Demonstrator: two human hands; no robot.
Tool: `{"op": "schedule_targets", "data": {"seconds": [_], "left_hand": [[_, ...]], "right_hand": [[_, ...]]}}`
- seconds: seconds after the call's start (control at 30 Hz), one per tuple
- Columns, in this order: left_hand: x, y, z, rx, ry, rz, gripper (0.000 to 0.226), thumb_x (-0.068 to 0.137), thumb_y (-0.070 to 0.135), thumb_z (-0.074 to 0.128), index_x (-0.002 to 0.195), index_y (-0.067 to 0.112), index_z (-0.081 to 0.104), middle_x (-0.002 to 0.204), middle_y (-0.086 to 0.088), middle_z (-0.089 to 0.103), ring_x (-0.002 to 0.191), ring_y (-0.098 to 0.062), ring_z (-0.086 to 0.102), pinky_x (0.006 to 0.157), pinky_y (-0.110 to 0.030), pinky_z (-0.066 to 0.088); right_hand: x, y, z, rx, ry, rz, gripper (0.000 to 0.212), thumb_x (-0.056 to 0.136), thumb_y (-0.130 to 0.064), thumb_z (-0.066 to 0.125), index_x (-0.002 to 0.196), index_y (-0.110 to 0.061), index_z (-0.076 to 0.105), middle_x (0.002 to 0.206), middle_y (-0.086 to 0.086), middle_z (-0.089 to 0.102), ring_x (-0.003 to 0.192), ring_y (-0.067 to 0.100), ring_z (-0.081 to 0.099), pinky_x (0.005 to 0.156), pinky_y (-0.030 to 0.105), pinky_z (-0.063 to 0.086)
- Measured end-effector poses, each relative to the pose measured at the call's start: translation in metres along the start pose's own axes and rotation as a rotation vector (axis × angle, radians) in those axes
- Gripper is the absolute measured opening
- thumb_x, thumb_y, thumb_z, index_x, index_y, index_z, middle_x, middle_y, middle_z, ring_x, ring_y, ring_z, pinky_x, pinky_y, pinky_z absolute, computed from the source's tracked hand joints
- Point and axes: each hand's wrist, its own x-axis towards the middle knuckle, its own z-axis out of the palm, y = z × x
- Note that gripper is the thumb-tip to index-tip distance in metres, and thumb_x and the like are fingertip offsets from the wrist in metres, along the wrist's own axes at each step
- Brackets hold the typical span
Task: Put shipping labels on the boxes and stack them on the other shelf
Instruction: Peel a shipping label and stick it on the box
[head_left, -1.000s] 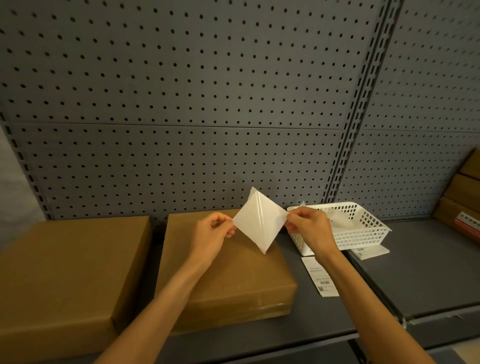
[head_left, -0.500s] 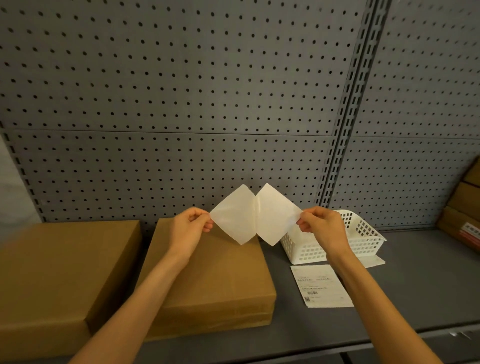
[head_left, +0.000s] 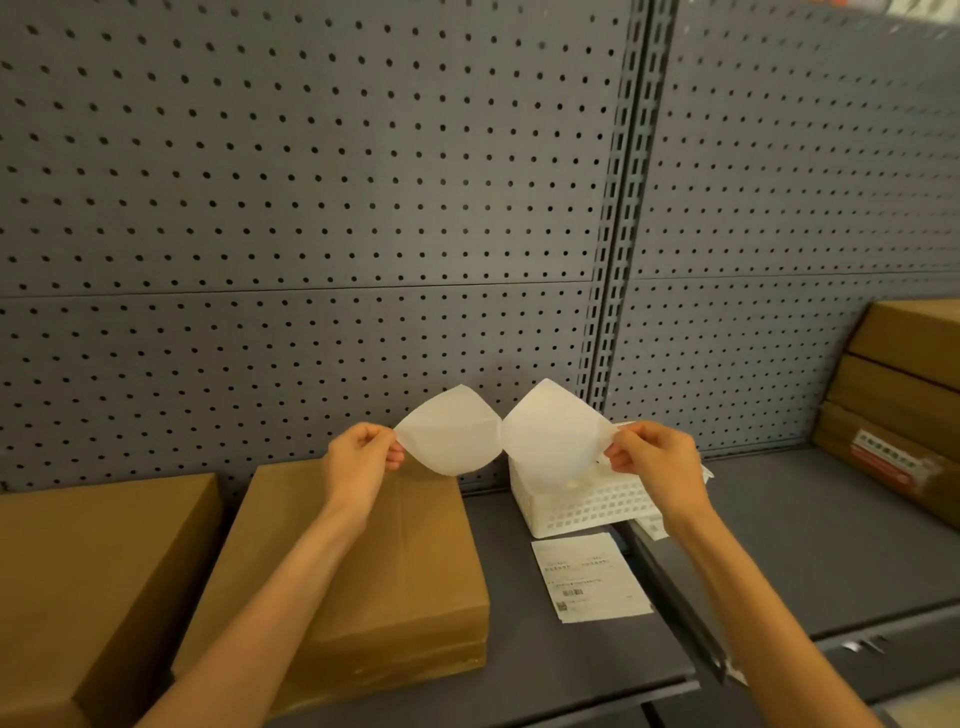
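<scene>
Grey pegboard (head_left: 311, 208) backs the whole scene, with a dark shelf (head_left: 545, 665) running below it. Up in front, the left hand (head_left: 358, 460) pinches one white sheet (head_left: 449, 439) by its corner, and the right hand (head_left: 654, 460) pinches the other sheet (head_left: 550, 434), fingers curled tight on both sides. The two sheets touch only at their inner tips, nearly peeled apart; which is the sticky label and which the backing, I can't tell from here.

Below the hands sits a brown box (head_left: 374, 566), top bare, no label on it. A second bare box (head_left: 88, 582) waits just to its left. Another printed label (head_left: 589, 577) lies flat on the shelf beside the white basket (head_left: 582, 506).

Off to the right, on the neighbouring shelf (head_left: 810, 545), a stack of boxes (head_left: 904, 405) stands against the edge of view, the bottom one showing a label. So, by my reckoning, some are done and stacked, but at least two remain: this label has to go down on a box, then the carry across.
</scene>
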Motion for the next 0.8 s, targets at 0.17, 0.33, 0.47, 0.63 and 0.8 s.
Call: {"op": "schedule_targets", "data": {"seconds": [0.17,0.33,0.47,0.63,0.8], "left_hand": [[0.001,0.003,0.021,0.0,-0.005,0.01,0.013,0.089,0.005,0.054,0.081,0.008,0.064,0.074,-0.006,0.065,0.069,-0.016,0.061,0.072,-0.026,0.052],[0.001,0.008,0.049,0.036,-0.023,0.027,0.012,0.089,0.008,0.054,0.084,0.007,0.064,0.075,-0.004,0.066,0.07,-0.015,0.061,0.066,-0.02,0.048],[-0.001,0.013,0.075,0.048,-0.054,0.039,0.012,0.089,0.006,0.054,0.083,0.006,0.064,0.075,-0.005,0.066,0.068,-0.015,0.061,0.066,-0.021,0.05],[-0.005,0.02,0.113,0.121,-0.145,0.115,0.017,0.089,0.007,0.055,0.075,0.012,0.062,0.073,-0.005,0.067,0.072,-0.019,0.063,0.075,-0.034,0.055],[-0.019,0.038,0.153,0.27,-0.351,0.409,0.014,0.095,0.015,0.053,0.086,0.01,0.062,0.084,-0.004,0.063,0.078,-0.016,0.057,0.072,-0.031,0.048]], "right_hand": [[0.006,0.009,-0.026,-0.035,0.044,0.006,0.021,0.084,-0.002,0.057,0.065,-0.006,0.066,0.065,0.006,0.065,0.063,0.018,0.058,0.072,0.033,0.055],[0.007,0.017,-0.052,-0.057,0.078,0.02,0.018,0.082,-0.004,0.058,0.066,-0.007,0.067,0.07,0.01,0.068,0.068,0.02,0.061,0.074,0.035,0.056],[0.007,0.024,-0.076,-0.078,0.116,0.035,0.018,0.081,-0.006,0.058,0.067,-0.007,0.068,0.069,0.01,0.069,0.067,0.02,0.062,0.076,0.04,0.056],[0.008,0.03,-0.102,-0.115,0.15,0.041,0.018,0.082,-0.006,0.057,0.067,-0.009,0.068,0.071,0.007,0.071,0.07,0.02,0.065,0.073,0.036,0.057],[0.008,0.03,-0.115,-0.157,0.149,0.015,0.018,0.083,-0.005,0.056,0.073,-0.006,0.07,0.071,0.003,0.07,0.066,0.015,0.062,0.066,0.03,0.053]]}}
